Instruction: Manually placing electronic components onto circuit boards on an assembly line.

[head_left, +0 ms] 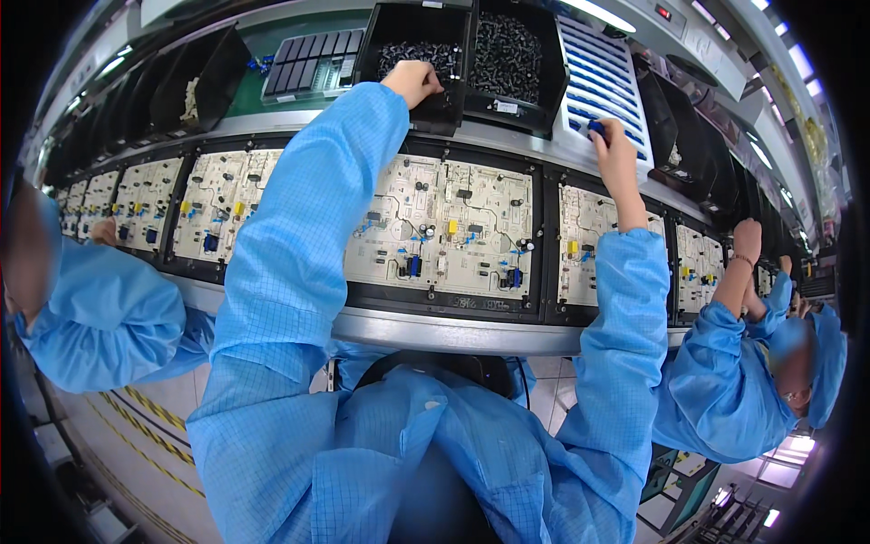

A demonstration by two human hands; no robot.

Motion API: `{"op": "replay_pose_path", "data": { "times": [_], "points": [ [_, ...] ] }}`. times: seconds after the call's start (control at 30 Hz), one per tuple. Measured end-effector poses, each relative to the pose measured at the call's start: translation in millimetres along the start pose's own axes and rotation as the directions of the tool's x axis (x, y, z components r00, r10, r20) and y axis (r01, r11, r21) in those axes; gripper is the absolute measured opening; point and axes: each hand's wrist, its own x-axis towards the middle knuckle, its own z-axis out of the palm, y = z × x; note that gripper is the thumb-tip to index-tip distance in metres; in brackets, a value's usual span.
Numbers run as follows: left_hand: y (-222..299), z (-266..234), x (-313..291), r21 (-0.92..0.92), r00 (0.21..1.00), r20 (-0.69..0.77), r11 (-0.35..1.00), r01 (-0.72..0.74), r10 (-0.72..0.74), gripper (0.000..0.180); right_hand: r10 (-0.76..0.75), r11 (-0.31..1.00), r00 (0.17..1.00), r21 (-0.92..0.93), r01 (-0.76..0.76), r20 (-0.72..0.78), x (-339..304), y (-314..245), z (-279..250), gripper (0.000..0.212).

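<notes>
A long assembly surface (471, 334), edged in metal, curves across the workplace, with a co-worker in blue (725, 385) seated to the right and another co-worker's sleeve (113, 304) reaching in from the left. Pale circuit boards (494, 218) line it in black frames (546, 263), dotted with yellow, blue and black components. Beyond them stand a white tray (569, 134) with rows of blue parts and, to its left, two black bins, the left bin (435, 118) and the right bin (535, 120), both holding small black pieces (507, 59). The left hand (414, 82) dips into the left bin, its fingers drawn together just on the near side of the heap; whether they grip a piece cannot be told. The right hand (616, 154) pinches a single blue part (596, 129) at its fingertips, over the near end of the tray. That part lies beyond the right-hand board (580, 218), farther from the wearer, and the right hand is much the nearer of the two to both. The fingers cover some of the blue part, leaving its long axis unclear; the right sleeve crosses one side of the board below, the left sleeve hides others, and boards toward the rim shrink into blur.
</notes>
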Motion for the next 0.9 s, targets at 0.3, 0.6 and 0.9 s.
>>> {"op": "replay_pose_path", "data": {
  "times": [0.3, 0.6, 0.9],
  "points": [
    [56.9, -50.8, -40.4, -0.641, 0.989, -0.027, 0.762, 0.093, -0.144, 0.025, 0.28, 0.716, 0.954, 0.685, -0.134, -0.106, -91.1, -45.9, -76.0, 0.017],
    [167.3, -32.6, -177.7, -0.79, 0.921, 0.388, 0.498, 0.357, -0.044, 0.029, 0.519, 0.848, 0.78, 0.323, -0.42, -0.35, -254.5, -60.8, -61.3, 0.02],
    [223.3, 35.7, -196.5, -0.813, 0.828, 0.539, 0.35, 0.465, 0.152, 0.02, 0.546, 0.817, 0.711, 0.469, -0.336, -0.442, -245.7, -56.2, -52.5, 0.028]
  ]
}}
